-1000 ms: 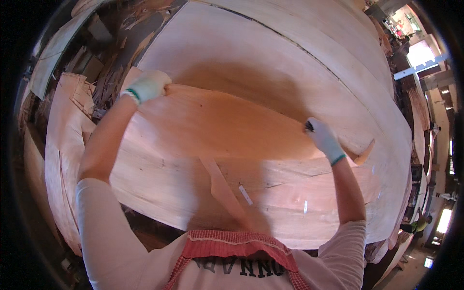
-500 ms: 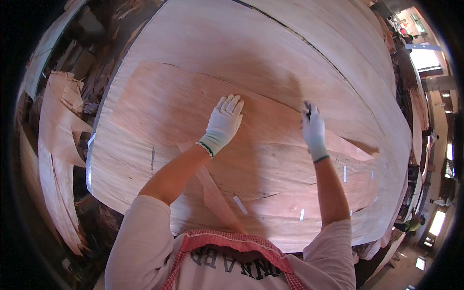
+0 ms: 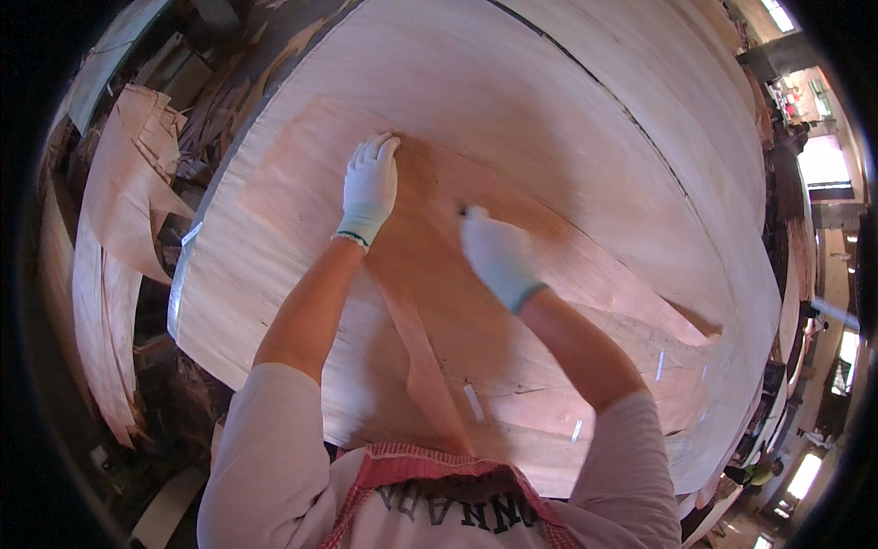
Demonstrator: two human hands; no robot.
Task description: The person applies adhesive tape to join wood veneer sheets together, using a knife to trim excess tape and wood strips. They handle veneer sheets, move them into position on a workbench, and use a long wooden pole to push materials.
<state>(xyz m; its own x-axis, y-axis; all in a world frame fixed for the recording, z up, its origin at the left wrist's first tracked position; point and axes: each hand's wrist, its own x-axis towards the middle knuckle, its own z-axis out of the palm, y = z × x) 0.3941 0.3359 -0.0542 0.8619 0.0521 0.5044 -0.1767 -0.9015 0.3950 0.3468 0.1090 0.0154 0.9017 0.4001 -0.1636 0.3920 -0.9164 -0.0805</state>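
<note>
Head view: left hand (image 3: 369, 188) on veneer (image 3: 297, 169), fingers extended; right hand (image 3: 498, 254) closed around a dark object (image 3: 463, 210).

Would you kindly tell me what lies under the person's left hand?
Around the gloved left hand, a pinkish veneer piece shows, lying on a larger pale sheet. The spot directly beneath the hand is covered from view.

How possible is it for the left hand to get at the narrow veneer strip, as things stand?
Probably yes: the left hand appears empty, and the narrow veneer strip lies between it and the red apron, with nothing over its middle.
</note>
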